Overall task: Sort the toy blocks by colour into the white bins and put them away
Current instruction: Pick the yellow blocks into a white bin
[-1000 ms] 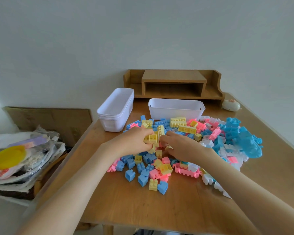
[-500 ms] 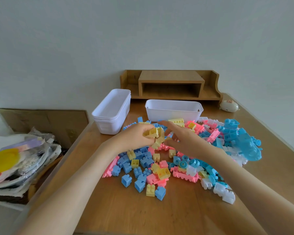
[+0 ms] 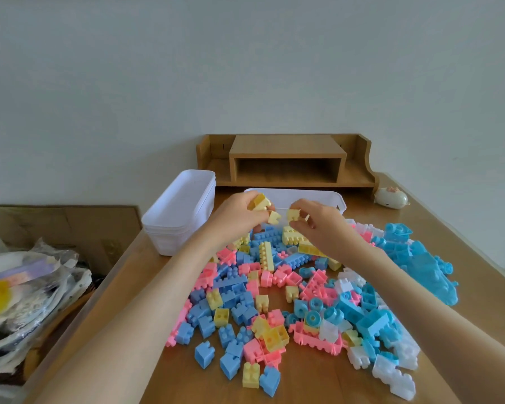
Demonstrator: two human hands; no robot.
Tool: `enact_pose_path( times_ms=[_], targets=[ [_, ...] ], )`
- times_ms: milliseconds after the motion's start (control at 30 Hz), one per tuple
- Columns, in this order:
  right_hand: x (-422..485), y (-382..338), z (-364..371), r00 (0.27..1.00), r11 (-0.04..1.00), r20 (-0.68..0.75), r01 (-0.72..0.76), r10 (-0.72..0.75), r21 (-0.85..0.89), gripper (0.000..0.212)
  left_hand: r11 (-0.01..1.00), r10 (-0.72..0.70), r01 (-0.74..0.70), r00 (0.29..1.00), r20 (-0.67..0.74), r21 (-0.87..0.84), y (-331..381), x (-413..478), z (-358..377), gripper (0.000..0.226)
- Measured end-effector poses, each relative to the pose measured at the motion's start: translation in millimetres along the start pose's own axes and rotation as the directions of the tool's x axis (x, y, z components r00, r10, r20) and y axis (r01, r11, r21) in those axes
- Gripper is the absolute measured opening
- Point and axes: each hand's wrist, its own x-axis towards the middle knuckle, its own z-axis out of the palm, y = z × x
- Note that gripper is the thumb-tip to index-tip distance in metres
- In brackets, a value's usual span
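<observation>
Nearest to us, on the tabletop (image 3: 303, 383), lies the mixed pile of blocks (image 3: 274, 287): pink, blue, yellow and white. Above its far edge our left hand (image 3: 239, 217) grips several yellow blocks (image 3: 260, 202), and our right hand (image 3: 324, 225) pinches one yellow block (image 3: 293, 214). Just behind them stands a white bin (image 3: 318, 195); the stacked bins (image 3: 181, 211) stand to its left.

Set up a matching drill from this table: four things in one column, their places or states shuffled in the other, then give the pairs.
Column one
1. left hand
2. stacked white bins
3. wooden shelf
4. big blue toy

Column two
A. against the wall, at the far end of the table
B. right edge of the block pile
C. grips yellow blocks
D. left of the pile, by the table's left edge

Pairs: 1-C, 2-D, 3-A, 4-B
</observation>
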Motion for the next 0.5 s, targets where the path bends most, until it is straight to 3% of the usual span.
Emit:
enact_pose_path(
  times_ms=[233, 367, 500],
  targets=[
    [55.1, 36.7, -1.3, 0.983, 0.996, -0.164, -0.086, 0.083, -0.012, 0.028, 0.982, 0.018, 0.007, 0.991, -0.133, 0.186, -2.8, 68.7, 17.2, 0.009],
    [77.2, 55.3, 12.4, 0.988, 0.987, -0.012, -0.156, 0.155, -0.051, 0.037, 0.935, 0.012, 0.038, 0.990, -0.138, 0.352, -19.0, 103.5, 26.5, 0.010],
    [79.1, 63.1, 24.3, 0.977, 0.990, 0.160, -0.141, 0.139, 0.002, 0.045, 0.851, -0.135, 0.128, 0.991, -0.025, 0.510, -35.5, 122.8, 34.4, 0.017]
  ],
)
